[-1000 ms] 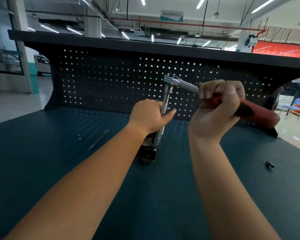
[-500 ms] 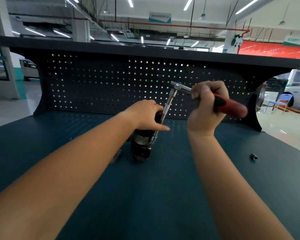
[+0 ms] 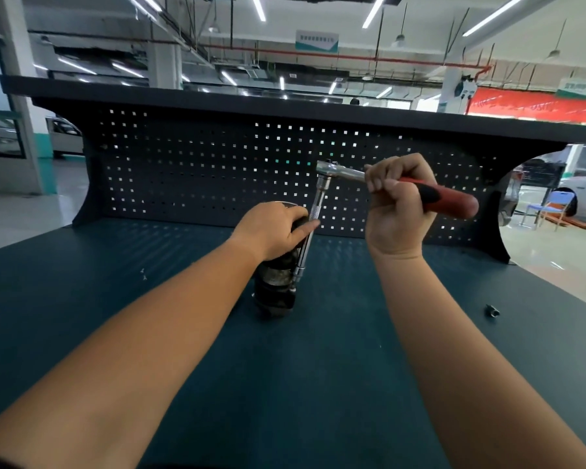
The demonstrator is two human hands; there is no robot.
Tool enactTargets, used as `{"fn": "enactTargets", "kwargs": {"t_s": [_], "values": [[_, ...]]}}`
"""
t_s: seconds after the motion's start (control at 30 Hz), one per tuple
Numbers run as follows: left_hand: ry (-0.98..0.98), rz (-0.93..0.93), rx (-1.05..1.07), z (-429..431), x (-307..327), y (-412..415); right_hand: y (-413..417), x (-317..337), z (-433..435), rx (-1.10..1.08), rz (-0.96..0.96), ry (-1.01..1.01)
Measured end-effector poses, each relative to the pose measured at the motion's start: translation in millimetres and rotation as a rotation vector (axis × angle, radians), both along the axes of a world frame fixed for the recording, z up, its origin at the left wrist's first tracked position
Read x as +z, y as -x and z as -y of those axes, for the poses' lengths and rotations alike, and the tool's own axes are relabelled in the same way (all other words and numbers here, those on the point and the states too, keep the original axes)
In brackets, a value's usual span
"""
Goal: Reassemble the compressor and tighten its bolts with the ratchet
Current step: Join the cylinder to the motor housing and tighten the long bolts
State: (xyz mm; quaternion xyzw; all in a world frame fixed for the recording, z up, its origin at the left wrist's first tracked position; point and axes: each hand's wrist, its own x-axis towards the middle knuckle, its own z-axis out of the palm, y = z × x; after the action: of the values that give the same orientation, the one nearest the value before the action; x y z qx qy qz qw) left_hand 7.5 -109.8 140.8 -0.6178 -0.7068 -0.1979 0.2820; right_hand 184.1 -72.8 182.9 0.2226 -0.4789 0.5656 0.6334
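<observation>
Your left hand (image 3: 271, 228) is clamped over the top of the compressor (image 3: 274, 286), fingers curled round it and the thumb tip touching the extension bar (image 3: 313, 225) just to its right. The compressor stands upright on the workbench (image 3: 285, 384) directly under that hand. Your right hand (image 3: 398, 211) is wrapped round the ratchet (image 3: 349, 174) where the steel shank meets the red grip. The ratchet head sits just left of your knuckles, and the bar drops from it, leaning slightly, to the compressor's side below your left thumb.

By my reading, the reassembly looks done: the body stands in one piece, and you are into the tightening. The bolts themselves are hidden, so I cannot tell how many are snug or how many remain. A small loose socket (image 3: 492, 311) lies on the bench well to the right of your right hand and nearer to you.

Compared with half a second ago, both grips are the same and the handle still points off to your right. The bar leans a little less than it did. More of the compressor shows below your left hand than a second ago, when your wrist covered most of it.
</observation>
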Motion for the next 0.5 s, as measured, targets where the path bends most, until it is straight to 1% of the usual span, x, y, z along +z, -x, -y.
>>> {"fn": "enactTargets", "kwargs": {"t_s": [0.07,0.27,0.4,0.5], "values": [[-0.028,0.017,0.001,1.6,-3.5,2.0,2.2,2.2,1.7,-0.028,0.017,-0.005],[0.019,0.027,0.040,7.0,-1.6,-0.7,3.8,-2.1,5.2,-0.053,0.015,-0.038],[0.038,0.006,0.159,5.1,-2.9,-7.7,5.6,-10.1,9.4,-0.189,-0.002,-0.092],[0.013,0.029,0.180,5.9,-3.8,-7.4,9.8,-17.4,19.3,-0.371,-0.006,-0.138]]}}
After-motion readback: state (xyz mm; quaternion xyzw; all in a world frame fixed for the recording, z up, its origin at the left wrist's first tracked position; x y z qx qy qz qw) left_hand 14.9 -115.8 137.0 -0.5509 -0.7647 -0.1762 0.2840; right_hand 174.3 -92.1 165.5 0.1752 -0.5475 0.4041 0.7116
